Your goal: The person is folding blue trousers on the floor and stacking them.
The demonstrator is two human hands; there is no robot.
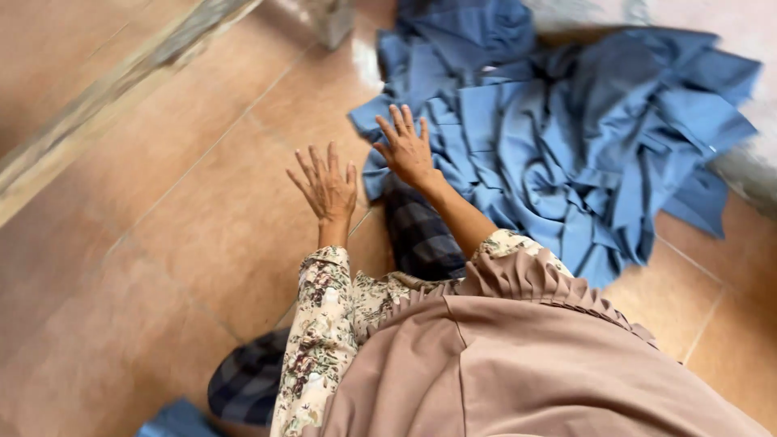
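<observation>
Both hands spread above a heap of blue cloth pieces [566,137] on the tiled floor [162,267].
The right hand [407,151] hovers, fingers apart, at the heap's near edge; the left hand [328,186], equally splayed and empty, hangs over bare tile beside it.

No packages, labels, signs or screens are showing anywhere in this view
</observation>
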